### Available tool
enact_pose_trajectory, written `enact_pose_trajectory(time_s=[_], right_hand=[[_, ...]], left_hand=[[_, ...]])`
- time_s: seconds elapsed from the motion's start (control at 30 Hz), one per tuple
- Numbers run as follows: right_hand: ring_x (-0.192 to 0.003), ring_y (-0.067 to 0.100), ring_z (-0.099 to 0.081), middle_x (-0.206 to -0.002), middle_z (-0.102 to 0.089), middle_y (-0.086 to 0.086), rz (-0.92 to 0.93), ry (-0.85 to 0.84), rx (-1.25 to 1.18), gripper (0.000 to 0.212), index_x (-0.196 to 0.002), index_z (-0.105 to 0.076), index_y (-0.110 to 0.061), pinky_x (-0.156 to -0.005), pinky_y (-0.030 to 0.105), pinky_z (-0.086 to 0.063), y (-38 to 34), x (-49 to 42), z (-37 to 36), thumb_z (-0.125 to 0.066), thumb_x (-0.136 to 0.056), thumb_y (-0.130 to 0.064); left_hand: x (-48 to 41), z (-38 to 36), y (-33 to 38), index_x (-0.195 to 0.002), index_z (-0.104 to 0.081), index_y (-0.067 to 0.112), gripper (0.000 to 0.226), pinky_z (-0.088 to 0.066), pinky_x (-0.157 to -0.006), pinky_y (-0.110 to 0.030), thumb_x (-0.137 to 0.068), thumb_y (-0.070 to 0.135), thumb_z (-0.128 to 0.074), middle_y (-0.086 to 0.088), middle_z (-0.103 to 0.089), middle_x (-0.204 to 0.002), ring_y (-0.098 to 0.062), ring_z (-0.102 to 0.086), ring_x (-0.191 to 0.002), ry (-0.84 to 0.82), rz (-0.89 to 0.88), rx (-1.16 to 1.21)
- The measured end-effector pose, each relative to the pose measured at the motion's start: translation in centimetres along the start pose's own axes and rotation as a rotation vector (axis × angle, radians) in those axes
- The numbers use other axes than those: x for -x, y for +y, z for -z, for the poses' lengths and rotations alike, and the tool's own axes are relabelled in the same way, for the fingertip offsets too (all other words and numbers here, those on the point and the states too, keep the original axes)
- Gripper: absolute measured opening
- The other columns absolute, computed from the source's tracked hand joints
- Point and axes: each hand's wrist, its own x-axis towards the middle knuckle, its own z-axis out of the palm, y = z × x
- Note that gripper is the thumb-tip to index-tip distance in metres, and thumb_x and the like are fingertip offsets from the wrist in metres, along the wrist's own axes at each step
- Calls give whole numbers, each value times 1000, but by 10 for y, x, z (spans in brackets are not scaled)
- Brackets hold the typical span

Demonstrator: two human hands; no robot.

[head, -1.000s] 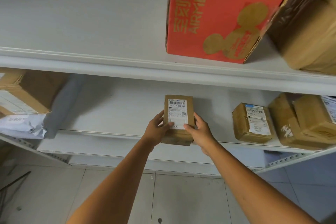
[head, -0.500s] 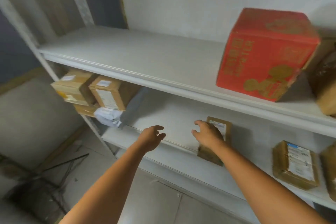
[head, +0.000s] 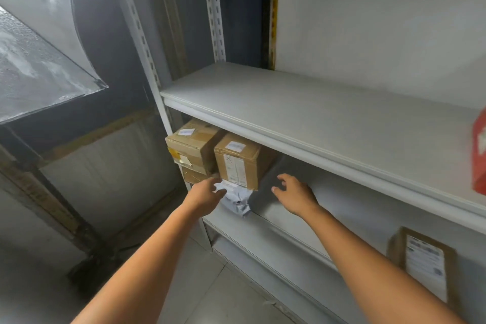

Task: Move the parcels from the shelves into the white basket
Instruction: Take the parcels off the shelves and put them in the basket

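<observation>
On the lower shelf (head: 349, 205), far left: your left hand (head: 207, 193) and right hand (head: 294, 193) are apart, fingers loose, holding nothing, flanking the brown box (head: 240, 160) that sits on a grey mailer bag (head: 238, 201). Grip both box sides and lift straight out. White basket not in view.

Your left hand (head: 206, 193) blurs at the fingertips, so its contact with the crumpled grey-white plastic mailer bag (head: 238, 202) cannot be told. That bag is partly hidden under 1 brown cardboard box (head: 242, 163). The right edge cuts off the red carton (head: 480, 150).
</observation>
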Motion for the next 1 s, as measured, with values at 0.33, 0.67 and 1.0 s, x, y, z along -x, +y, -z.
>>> enact_pose_trajectory(time_s=[0.33,0.67,1.0], right_hand=[[-123,26,-53,-138,-55,7,-91,233,-473,61,-142,-45,-20,-89,28,-40,-38,-105,-53,-54,-91,-53],[-104,14,-63,-120,-65,-4,-131,144,-797,37,-130,-54,-36,-75,32,-51,-37,-107,-65,-55,-93,-38],[-113,10,-58,-138,-53,-5,-93,-13,-781,64,-151,-28,-27,-77,29,-54,-11,-20,-45,-59,-94,-28]], left_hand=[[-105,-22,-23,-149,-25,20,68,-41,-101,-42,-92,35,-58,-7,-49,-142,-27,-49,-127,99,11,287],[-112,-33,-26,-139,-34,21,60,-43,-100,-40,-90,47,-57,-4,-53,-131,-24,-52,-120,99,8,569],[-17,-23,-14,-128,-49,28,65,-49,-85,-39,-79,70,-52,0,-63,-118,-19,-61,-103,2,86,715]])
